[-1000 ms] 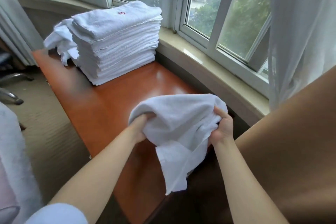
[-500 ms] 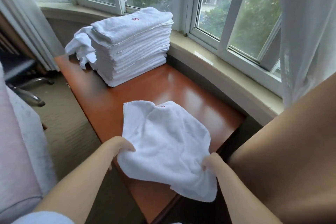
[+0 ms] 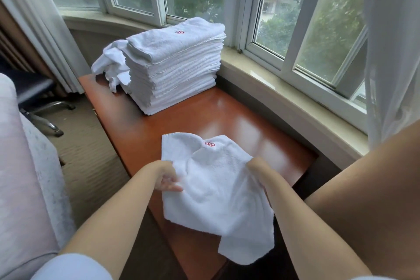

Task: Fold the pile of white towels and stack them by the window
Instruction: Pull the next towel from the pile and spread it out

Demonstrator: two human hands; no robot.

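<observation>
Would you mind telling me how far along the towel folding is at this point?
Done: a tall stack of folded towels stands at the table's window end. In hand: the left hand and right hand hold one towel, partly spread on the table, not yet folded. Left: a few crumpled towels wait behind the stack.

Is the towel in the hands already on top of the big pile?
No, the towel lies spread on the table, apart from the stack.

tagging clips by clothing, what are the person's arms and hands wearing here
Both forearms are bare, and the left hand and right hand show no gloves, rings or watch. A short pale bluish-white sleeve covers the left upper arm at the frame's bottom edge.
</observation>
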